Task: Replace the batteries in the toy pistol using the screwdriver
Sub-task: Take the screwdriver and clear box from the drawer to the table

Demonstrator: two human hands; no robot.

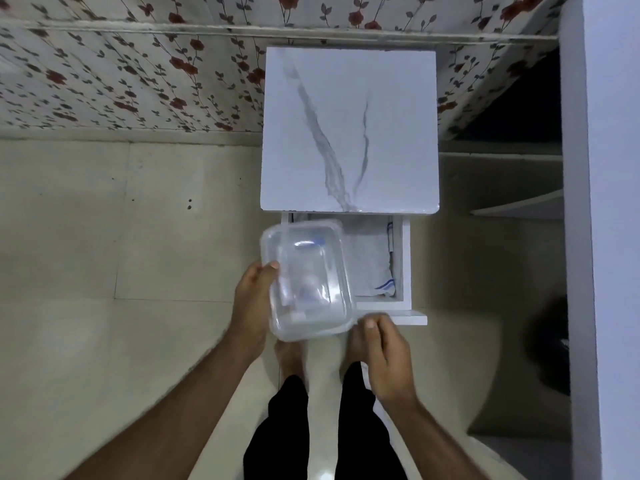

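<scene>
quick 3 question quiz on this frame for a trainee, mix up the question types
1. True or false: the drawer under the marble-patterned top is pushed shut.
2. Multiple choice: where is the clear plastic container? A) lying on the marble-patterned top B) held in the hands above the drawer C) standing on the floor
3. Short answer: what lies inside the drawer?

Key
1. False; it is pulled open.
2. B; the left hand grips its left side and the right hand is at its near corner.
3. A folded white cloth with a blue stripe. The container's contents are too blurred to name.
</scene>
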